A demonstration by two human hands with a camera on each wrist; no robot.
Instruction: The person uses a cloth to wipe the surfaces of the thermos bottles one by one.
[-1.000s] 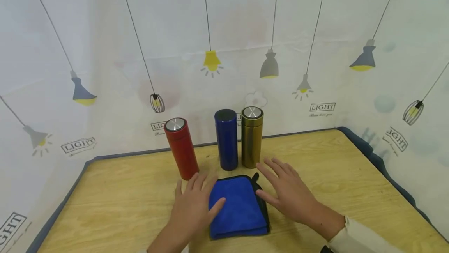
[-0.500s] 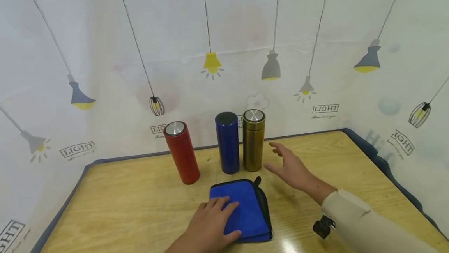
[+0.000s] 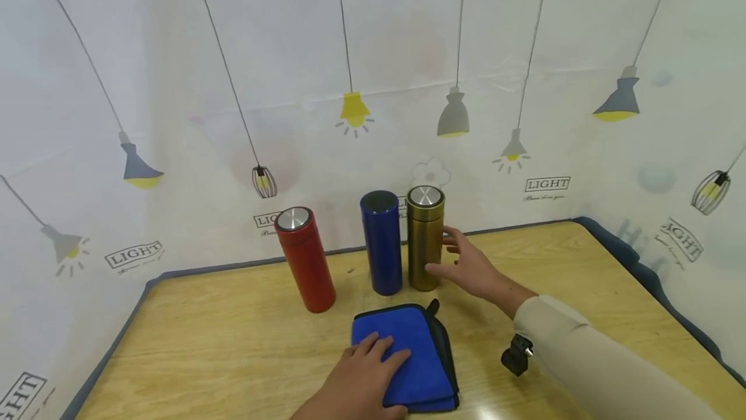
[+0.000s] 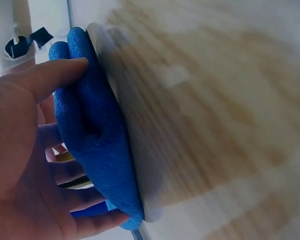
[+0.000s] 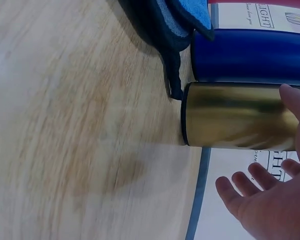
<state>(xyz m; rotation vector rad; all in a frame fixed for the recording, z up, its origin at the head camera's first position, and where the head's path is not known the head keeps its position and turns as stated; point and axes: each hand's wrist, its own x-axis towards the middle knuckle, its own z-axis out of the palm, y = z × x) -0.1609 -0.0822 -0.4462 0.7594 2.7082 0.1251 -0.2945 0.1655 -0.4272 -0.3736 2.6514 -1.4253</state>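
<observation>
A folded blue cloth with black edging lies on the table. My left hand rests on its left part, fingers spread over it; in the left wrist view the thumb touches the folded edge of the cloth. A gold thermos flask with a silver-topped lid stands upright behind the cloth. Around its right side reaches my right hand, thumb in front and fingers partly hidden behind. In the right wrist view those fingers are spread and apart from the gold flask; whether the thumb touches it I cannot tell.
Close to the gold flask's left stands a blue flask with a dark top. Farther left is a red flask. Behind the wooden table hangs a white backdrop printed with lamps. A small black device sits at the right cuff.
My right hand has moved from beside the cloth forward to the gold flask. The left hand has come down from above the table onto the cloth. The flasks stay standing.
</observation>
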